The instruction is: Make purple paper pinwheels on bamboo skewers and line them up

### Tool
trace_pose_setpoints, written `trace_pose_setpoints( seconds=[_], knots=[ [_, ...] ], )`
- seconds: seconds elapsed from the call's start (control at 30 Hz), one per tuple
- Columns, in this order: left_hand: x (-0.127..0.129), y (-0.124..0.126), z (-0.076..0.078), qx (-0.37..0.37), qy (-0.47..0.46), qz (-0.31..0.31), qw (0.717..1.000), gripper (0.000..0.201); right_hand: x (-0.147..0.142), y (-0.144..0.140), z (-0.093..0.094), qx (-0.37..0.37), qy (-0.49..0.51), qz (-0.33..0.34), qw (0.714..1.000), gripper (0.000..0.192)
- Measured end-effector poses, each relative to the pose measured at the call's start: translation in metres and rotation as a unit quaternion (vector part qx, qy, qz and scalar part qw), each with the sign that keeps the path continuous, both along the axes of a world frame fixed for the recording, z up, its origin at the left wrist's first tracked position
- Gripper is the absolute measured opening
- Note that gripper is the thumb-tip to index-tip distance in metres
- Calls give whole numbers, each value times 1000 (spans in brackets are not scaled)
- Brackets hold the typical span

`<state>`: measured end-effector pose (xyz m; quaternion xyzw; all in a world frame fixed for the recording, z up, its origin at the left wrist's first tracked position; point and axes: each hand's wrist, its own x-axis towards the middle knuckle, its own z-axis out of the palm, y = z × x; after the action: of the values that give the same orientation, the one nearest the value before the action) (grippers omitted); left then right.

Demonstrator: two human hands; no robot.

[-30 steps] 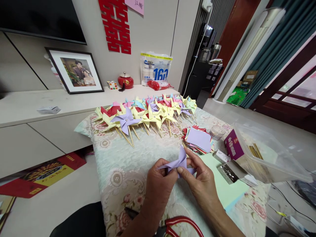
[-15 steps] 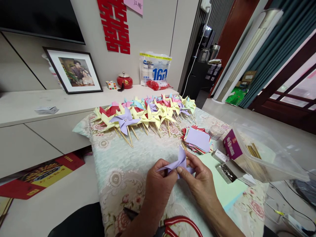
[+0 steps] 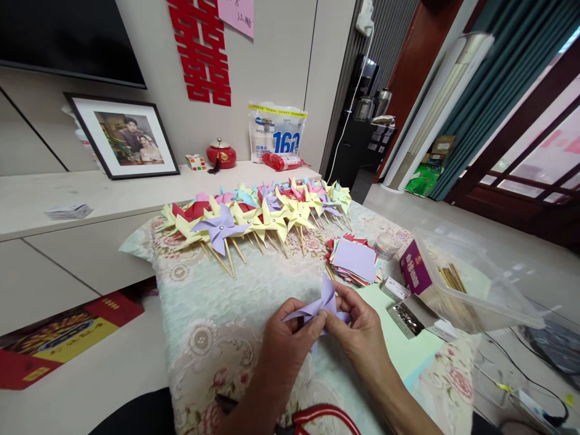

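Observation:
Between my two hands is a purple paper pinwheel (image 3: pixel 325 300), its blades folded in toward the middle. My left hand (image 3: pixel 290 338) is closed on its left side, the thumb pressed at the centre. From the right, my right hand (image 3: pixel 357 323) grips it, thumb beside the other thumb and fingers behind the paper. The centre is hidden under the thumbs. Red-handled pliers (image 3: pixel 324 414) lie on the cloth below my hands, partly covered by my left forearm. Just beyond my hands sits a stack of coloured paper squares (image 3: pixel 356 260), purple on top.
Finished pinwheels on sticks (image 3: pixel 272 220) lie in rows at the table's far side. At right are a small open box of metal pins (image 3: pixel 408 317), green paper sheets (image 3: pixel 389 302) and a clear plastic bin (image 3: pixel 493 302) with sticks. A floral cloth (image 3: pixel 212 302) covers the table.
The whole view has shifted slightly, so things appear a little further left and lower. Both hands keep hold of the purple pinwheel, with the left thumb now pressed closer over its centre.

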<state>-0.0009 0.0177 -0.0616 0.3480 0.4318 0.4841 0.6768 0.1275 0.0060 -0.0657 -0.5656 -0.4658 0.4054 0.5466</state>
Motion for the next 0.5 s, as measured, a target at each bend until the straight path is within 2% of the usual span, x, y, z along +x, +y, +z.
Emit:
trace_pose_setpoints(
  seconds=[0.17,0.3,0.4,0.5],
  knots=[
    [-10,6,-8,1,-19,-41,999,30,-1,-1,1,-13,111,57,992,44],
    [-16,12,-14,8,-35,-54,998,26,2,-5,6,-3,85,72,994,43],
    [-17,16,-16,16,-31,-35,999,26,21,-10,25,38,0,9,999,38],
    [-18,18,-16,10,-39,-21,999,25,67,-10,60,84,-72,-85,990,34]
  ],
)
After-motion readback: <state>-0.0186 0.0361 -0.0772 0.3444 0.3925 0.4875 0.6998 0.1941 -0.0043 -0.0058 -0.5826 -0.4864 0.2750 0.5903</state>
